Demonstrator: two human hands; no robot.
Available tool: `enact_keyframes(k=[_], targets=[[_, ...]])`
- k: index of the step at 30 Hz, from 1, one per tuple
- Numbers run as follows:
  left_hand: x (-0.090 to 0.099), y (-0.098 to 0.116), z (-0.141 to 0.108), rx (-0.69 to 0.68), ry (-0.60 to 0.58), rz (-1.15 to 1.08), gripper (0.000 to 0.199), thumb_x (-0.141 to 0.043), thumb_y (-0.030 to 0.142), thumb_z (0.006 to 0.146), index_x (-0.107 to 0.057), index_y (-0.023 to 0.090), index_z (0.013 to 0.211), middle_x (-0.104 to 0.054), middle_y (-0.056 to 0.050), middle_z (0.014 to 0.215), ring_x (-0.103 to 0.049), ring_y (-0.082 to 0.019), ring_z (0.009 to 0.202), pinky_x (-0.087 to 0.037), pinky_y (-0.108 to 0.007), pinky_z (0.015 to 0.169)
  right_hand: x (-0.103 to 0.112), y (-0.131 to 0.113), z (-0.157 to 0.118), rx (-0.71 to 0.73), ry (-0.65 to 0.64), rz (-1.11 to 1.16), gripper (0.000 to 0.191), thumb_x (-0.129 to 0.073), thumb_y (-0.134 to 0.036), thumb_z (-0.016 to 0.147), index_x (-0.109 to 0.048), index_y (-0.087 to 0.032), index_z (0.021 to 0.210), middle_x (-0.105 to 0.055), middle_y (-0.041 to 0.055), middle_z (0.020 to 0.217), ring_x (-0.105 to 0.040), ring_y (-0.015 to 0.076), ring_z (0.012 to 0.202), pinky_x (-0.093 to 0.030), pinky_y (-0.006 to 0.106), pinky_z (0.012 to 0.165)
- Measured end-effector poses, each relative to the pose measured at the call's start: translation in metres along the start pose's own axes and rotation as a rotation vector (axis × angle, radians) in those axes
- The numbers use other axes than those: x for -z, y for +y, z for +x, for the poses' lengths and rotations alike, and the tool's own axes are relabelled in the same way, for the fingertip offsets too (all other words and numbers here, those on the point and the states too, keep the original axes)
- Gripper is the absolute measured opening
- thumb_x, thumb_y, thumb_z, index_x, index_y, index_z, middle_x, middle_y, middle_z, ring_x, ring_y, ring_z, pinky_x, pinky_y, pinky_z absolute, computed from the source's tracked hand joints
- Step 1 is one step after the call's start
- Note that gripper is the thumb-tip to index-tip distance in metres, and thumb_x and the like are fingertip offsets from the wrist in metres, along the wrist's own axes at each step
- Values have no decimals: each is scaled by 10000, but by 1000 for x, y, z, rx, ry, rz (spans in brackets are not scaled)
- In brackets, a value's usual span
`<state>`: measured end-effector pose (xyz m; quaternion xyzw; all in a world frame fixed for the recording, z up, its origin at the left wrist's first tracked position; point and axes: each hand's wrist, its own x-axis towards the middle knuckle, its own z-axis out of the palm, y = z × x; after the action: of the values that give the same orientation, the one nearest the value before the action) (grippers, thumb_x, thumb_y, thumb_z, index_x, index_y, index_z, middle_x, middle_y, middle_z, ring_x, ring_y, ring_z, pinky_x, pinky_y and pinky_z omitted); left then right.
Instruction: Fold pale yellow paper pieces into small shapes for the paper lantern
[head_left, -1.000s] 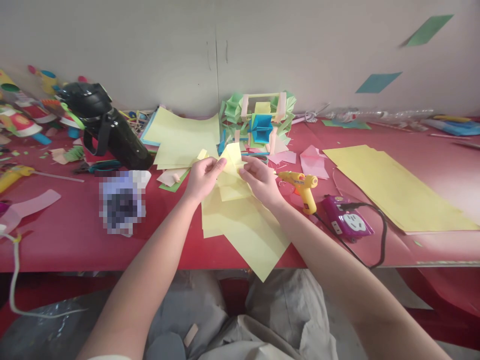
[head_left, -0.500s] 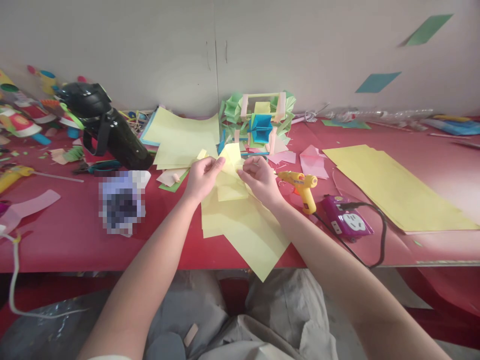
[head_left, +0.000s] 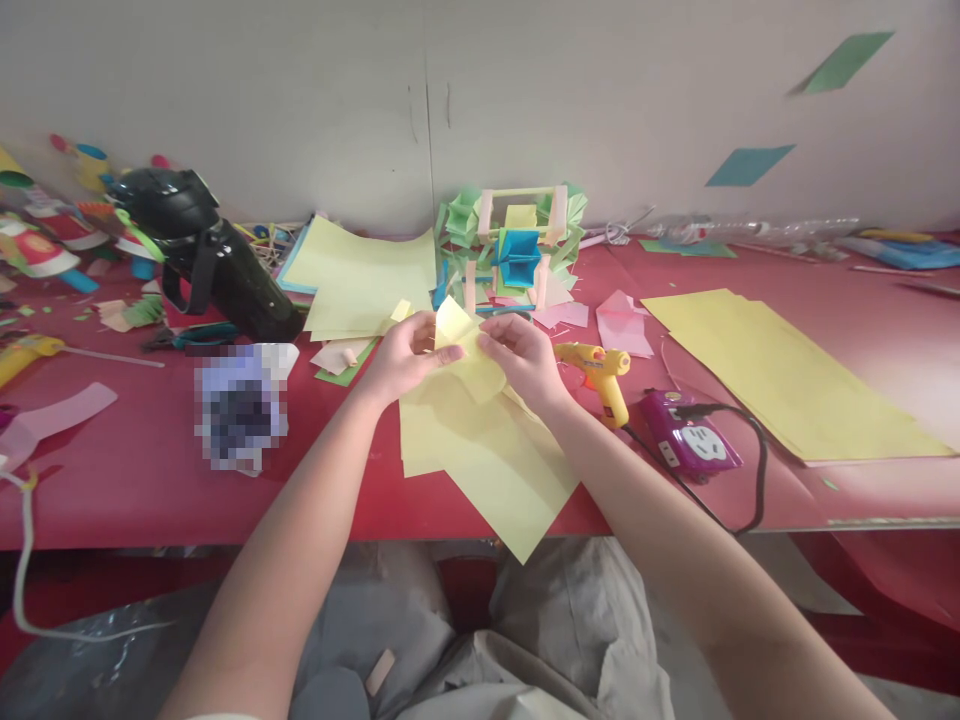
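Note:
A small folded piece of yellow paper is held between both hands above larger yellow sheets. My left hand grips its left side, thumb across the front. On the right edge, the thumb and bent fingers of my right hand pinch it. Behind the hands stands a paper model with green pleated sides, a pale frame and a blue folded piece. A yellow glue gun lies just right of my right hand.
A black bottle leans at the left, near a blurred-out object. A purple power socket with a black cable sits right of the glue gun. Yellow sheets lie at the right. Pink scraps are behind the glue gun.
The small yellow paper has turned and shows a broader, tilted face. My left thumb has moved lower across it. The view has shifted slightly.

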<state>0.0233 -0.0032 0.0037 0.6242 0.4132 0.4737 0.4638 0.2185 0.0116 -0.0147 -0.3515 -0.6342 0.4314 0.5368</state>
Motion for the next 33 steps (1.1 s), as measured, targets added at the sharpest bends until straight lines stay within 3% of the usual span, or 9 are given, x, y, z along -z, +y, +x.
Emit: enact_keyframes(k=[5,9,11,13,17,21,26,30,33], targets=[[-3,-1,-1,7,66,60,482,-817,390,681,-621,178,1066,-716,-102,1049,-694,-269,960,-573,-384,822,1,-2,0,90,67,-187,176,-627,-347,862,-689,-230,977,-692,44,989,-646,172,886,-542,343,792],[1,-9,4,-97,332,169,349,-745,329,746,-588,180,1020,-703,-83,1004,-688,-246,950,-572,-366,828,1,-9,-2,244,258,-325,192,-615,-349,881,-682,-253,1032,-668,63,1103,-629,194,1017,-538,362,855],[2,-13,6,-147,454,218,341,-709,293,770,-564,190,1060,-683,-81,1034,-675,-237,980,-567,-359,845,1,-13,-4,287,301,-341,178,-611,-364,886,-676,-240,995,-676,63,1043,-637,186,962,-545,350,815],[2,-15,6,-178,534,261,398,-687,250,775,-531,202,1138,-655,-82,1089,-661,-231,1002,-562,-358,851,-1,-15,-7,261,228,-302,192,-601,-399,892,-666,-225,940,-685,43,900,-641,160,804,-551,325,723],[-3,-11,3,-217,609,369,517,-708,205,739,-496,226,1210,-596,-78,1208,-611,-240,1078,-526,-373,909,-10,-13,-13,67,-113,-124,299,-612,-484,880,-654,-194,941,-685,32,782,-650,139,676,-564,302,646],[-9,-3,-1,-193,542,373,511,-739,245,737,-515,231,1196,-599,-70,1182,-592,-243,1088,-497,-360,919,-17,-9,-14,-115,-186,-19,418,-611,-590,850,-643,-192,973,-700,57,855,-665,139,693,-588,306,666],[-19,0,-3,-142,343,290,449,-760,345,758,-574,226,1149,-659,-50,977,-640,-221,949,-508,-330,833,-17,-6,-10,-158,-124,20,477,-587,-652,833,-644,-187,923,-691,70,880,-669,152,746,-600,311,690],[-26,2,-4,-163,257,302,314,-737,382,782,-647,216,1033,-684,-69,1069,-624,-230,1044,-495,-340,897,-16,-7,-9,-168,-59,-5,484,-601,-667,812,-618,-187,869,-694,72,873,-673,159,746,-590,321,698],[-28,2,-6,-110,164,195,351,-735,369,774,-646,209,1073,-674,-82,1140,-636,-233,1045,-515,-341,874,-15,-9,-9,-150,-24,-36,481,-640,-664,779,-609,-189,852,-685,66,859,-670,173,783,-579,326,704]])
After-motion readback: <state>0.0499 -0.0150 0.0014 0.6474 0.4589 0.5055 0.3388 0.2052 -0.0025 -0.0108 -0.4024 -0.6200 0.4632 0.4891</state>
